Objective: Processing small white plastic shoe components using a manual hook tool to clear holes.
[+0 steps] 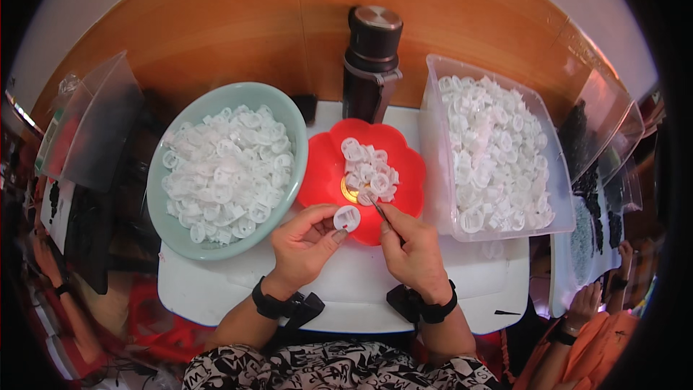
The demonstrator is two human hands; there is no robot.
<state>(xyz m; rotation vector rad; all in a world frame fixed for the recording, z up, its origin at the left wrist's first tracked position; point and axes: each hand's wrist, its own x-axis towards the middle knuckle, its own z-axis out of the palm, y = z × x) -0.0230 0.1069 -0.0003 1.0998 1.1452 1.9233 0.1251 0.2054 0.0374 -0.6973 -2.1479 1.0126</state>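
Between thumb and fingers, my left hand (pixel 307 240) pinches a round white plastic part (pixel 347 218) with a small red spot on it. My right hand (pixel 416 245) grips a thin dark tool (pixel 381 214), which looks like tweezers, its tip over the bowl. Both hands are at the near rim of a red flower-shaped bowl (pixel 323 173). In that bowl lies a small heap of white plastic parts (pixel 372 170), beside a gold round patch (pixel 349 189) on the bottom. My right fingers partly hide the tool.
A pale green basin (pixel 299 141) heaped with white parts stands left, a clear plastic bin (pixel 561 195) of similar parts right. Behind the bowl rises a dark flask (pixel 372 65). A small dark pointed piece (pixel 507 312) lies on the white table (pixel 216 296). Other people's hands (pixel 582 305) show at both sides.
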